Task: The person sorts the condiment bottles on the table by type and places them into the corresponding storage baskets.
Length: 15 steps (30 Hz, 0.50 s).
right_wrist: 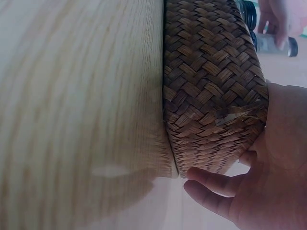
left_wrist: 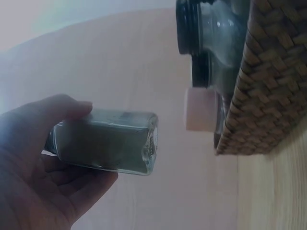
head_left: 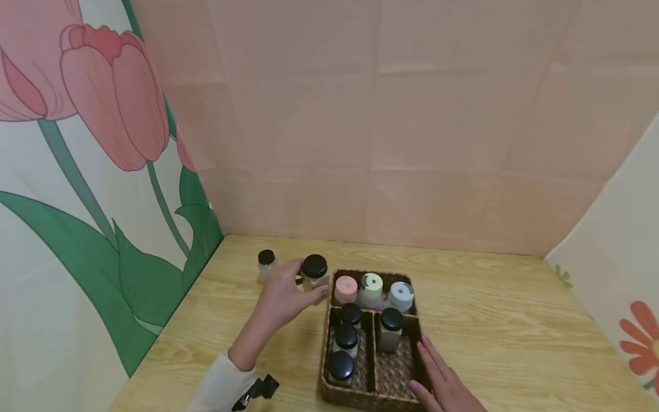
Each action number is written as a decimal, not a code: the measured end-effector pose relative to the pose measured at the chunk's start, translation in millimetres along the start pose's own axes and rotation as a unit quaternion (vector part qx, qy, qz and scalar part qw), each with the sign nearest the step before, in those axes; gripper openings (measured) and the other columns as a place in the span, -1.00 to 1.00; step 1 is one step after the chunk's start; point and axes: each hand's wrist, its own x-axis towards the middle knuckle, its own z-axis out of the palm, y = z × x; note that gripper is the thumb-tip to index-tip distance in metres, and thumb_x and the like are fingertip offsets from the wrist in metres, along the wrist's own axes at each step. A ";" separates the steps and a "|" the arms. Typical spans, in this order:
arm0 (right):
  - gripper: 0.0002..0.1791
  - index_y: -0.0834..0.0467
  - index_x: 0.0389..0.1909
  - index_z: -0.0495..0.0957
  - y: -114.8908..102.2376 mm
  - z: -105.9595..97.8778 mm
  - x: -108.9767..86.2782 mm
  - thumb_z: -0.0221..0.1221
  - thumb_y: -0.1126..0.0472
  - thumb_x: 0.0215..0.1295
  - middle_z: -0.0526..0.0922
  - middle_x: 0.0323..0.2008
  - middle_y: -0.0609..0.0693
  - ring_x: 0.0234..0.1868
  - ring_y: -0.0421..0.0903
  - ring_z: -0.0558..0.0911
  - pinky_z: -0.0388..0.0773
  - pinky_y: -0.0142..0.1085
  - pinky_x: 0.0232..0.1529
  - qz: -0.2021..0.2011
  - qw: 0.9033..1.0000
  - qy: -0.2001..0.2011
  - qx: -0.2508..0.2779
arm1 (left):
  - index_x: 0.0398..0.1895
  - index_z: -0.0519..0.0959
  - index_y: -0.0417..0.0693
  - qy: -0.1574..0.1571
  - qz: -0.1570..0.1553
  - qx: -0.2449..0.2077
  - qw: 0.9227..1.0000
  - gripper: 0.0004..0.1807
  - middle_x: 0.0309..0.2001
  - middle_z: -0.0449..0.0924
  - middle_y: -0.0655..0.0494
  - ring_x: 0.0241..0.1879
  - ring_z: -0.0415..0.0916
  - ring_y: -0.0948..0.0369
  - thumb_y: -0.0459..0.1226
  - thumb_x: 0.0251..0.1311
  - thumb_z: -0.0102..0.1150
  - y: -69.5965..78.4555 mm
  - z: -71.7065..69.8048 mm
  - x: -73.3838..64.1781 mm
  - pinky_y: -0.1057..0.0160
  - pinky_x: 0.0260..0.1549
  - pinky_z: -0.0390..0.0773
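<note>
My left hand [head_left: 283, 293] holds a clear square-sided jar [left_wrist: 105, 141] with a black lid, raised just left of the woven basket [head_left: 325, 377]. Its thumb and fingers are around the jar's lid end. My right hand [head_left: 445, 380] grips the basket's right wall, the thumb over the rim and fingers along the outer weave [right_wrist: 216, 86]. Three black-lidded jars [head_left: 346, 336] line the basket's left compartment. A single black-lidded jar [head_left: 389, 332] stands in the right compartment. Across the back compartment are pink-lidded [head_left: 346, 288], pale-green-lidded [head_left: 372, 286] and light-blue-lidded [head_left: 401, 294] containers.
Another small black-lidded jar [head_left: 265, 264] stands on the wooden table [head_left: 494, 320], behind my left hand. A plain pink backdrop [head_left: 370, 126] rises behind the table. A tulip-printed sheet [head_left: 118, 97] hangs at the left, and a flower-printed one [head_left: 628, 274] at the right.
</note>
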 end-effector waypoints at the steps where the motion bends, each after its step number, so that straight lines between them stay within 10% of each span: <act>1: -0.07 0.31 0.51 0.21 0.1 0.0 0.0 0.00 -0.35 0.44 0.11 0.55 0.28 0.42 0.33 0.33 0.41 0.24 0.24 0.002 1.000 -0.003 0.001 | 0.05 0.64 -0.01 -0.004 0.003 -0.003 1.000 -0.51 -0.06 0.68 0.11 -0.06 0.63 0.17 -0.05 0.08 0.52 2.1 1.4 -0.2 0.11 -0.13 0.67; 15: -0.14 0.32 0.47 0.28 -0.1 3.1 -3.5 0.05 -0.28 0.46 0.22 0.51 0.26 0.41 0.24 0.39 0.47 0.15 0.20 -0.027 0.999 0.039 -0.022 | 0.06 0.64 0.06 -0.050 0.052 -0.041 0.997 -0.54 -0.08 0.69 0.22 -0.06 0.63 0.24 -0.06 0.11 0.49 27.3 16.5 1.0 0.17 -0.11 0.63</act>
